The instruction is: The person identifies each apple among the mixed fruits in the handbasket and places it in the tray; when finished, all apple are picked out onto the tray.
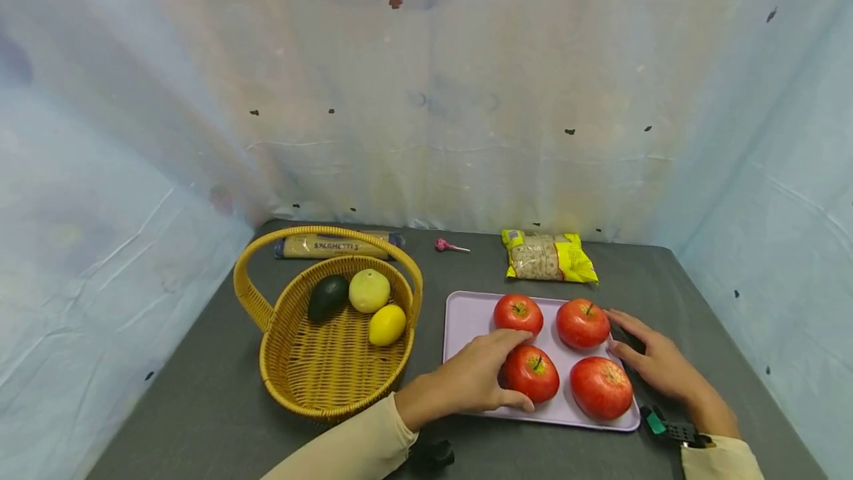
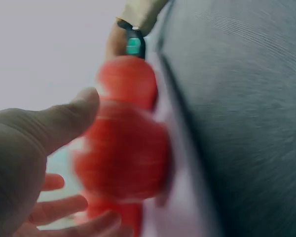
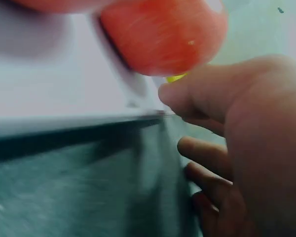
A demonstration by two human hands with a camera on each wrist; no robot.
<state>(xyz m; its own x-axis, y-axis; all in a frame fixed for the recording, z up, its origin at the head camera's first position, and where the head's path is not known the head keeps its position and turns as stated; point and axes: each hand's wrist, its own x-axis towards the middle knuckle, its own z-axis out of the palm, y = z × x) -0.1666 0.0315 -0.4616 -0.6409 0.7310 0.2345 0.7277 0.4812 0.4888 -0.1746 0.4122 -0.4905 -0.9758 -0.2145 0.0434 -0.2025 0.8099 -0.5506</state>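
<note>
Several red apples stand on a lilac tray (image 1: pixel 460 317). My left hand (image 1: pixel 476 372) is spread beside the front left apple (image 1: pixel 531 374), thumb in front of it and fingers behind. In the left wrist view a gap shows between the thumb (image 2: pixel 64 121) and the blurred apple (image 2: pixel 123 153). At the tray's right edge my right hand (image 1: pixel 660 361) has its fingers apart, close to the back right apple (image 1: pixel 583 323). The right wrist view shows that thumb (image 3: pixel 202 91) just below an apple (image 3: pixel 165 37); whether they touch, I cannot tell.
Left of the tray stands a yellow wicker basket (image 1: pixel 320 384) with a tall handle, holding an avocado (image 1: pixel 328 298), a pale green round fruit (image 1: pixel 369 291) and a lemon (image 1: pixel 387 325). Behind lie a spaghetti pack (image 1: pixel 333 245), a pink lollipop (image 1: pixel 443 244) and a yellow bag (image 1: pixel 548 256).
</note>
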